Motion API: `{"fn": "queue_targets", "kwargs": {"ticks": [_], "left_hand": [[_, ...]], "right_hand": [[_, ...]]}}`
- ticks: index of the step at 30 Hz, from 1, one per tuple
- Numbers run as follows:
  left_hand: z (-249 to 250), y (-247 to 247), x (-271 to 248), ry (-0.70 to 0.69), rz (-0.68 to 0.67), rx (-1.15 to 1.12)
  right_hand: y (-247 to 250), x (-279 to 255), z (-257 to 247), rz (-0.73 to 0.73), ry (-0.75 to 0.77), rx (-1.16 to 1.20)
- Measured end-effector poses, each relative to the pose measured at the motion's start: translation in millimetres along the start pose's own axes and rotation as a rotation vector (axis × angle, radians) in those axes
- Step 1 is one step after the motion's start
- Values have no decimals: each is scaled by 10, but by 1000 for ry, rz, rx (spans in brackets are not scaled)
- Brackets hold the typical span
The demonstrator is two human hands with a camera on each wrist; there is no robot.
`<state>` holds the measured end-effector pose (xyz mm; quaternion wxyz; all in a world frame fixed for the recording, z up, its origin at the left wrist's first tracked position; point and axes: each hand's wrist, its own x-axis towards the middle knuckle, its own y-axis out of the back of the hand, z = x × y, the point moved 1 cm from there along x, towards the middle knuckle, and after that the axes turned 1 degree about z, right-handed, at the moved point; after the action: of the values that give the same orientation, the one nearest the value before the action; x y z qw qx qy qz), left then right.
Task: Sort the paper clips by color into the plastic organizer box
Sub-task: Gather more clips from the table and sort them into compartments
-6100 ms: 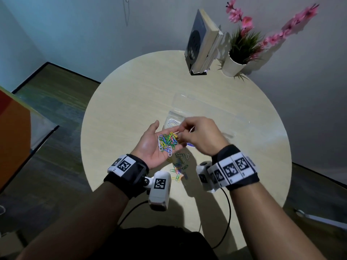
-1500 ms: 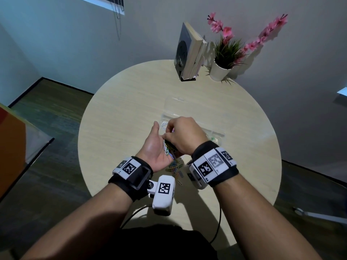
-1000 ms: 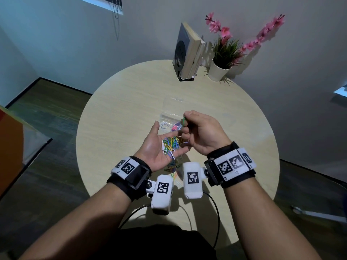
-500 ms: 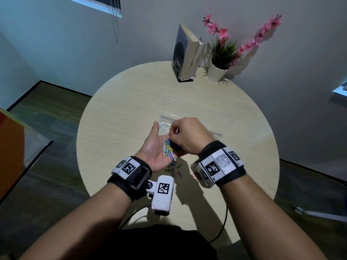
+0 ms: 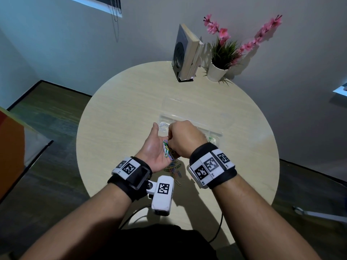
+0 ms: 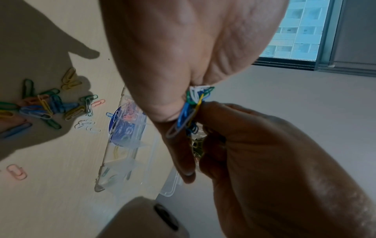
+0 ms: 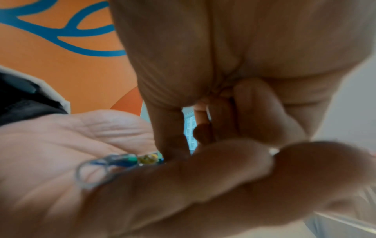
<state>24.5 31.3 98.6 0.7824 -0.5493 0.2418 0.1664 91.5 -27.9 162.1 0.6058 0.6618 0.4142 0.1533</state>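
Observation:
My left hand [image 5: 159, 141] lies palm up above the table and carries a heap of mixed coloured paper clips [image 5: 166, 150]. My right hand [image 5: 170, 145] is turned down over that palm, its thumb [image 7: 168, 141] and curled fingers pinching into the heap of clips [image 6: 193, 106]. The clear plastic organizer box [image 5: 216, 128] lies open just beyond both hands. Its compartments hold white clips [image 5: 163, 126], green clips [image 5: 211, 138], blue clips [image 6: 124, 128], pink clips [image 6: 130, 111] and yellow clips [image 6: 117, 151]. My left fingertips are hidden under my right hand.
A loose pile of coloured clips [image 5: 173, 168] lies on the round table [image 5: 116, 128] under my wrists, with a stray pink clip [image 6: 17, 171] apart. A book in a stand [image 5: 185, 55] and a potted plant [image 5: 219, 68] are at the far edge.
One second ago my right hand was raised toward the box with a green clip. It has since come back down onto my left palm and stays there.

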Motion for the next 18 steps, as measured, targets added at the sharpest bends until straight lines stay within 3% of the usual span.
{"fn": "queue_targets", "kwargs": {"ticks": [10, 15, 18], "left_hand": [[-8, -58, -24, -11, -9, 11], [4, -69, -17, -16, -26, -5], [-10, -82, -10, -28, -47, -19]], "right_hand": [[1, 33, 32, -7, -61, 123], [-21, 64, 125, 17, -30, 324], [18, 41, 218, 88, -49, 600]]}}
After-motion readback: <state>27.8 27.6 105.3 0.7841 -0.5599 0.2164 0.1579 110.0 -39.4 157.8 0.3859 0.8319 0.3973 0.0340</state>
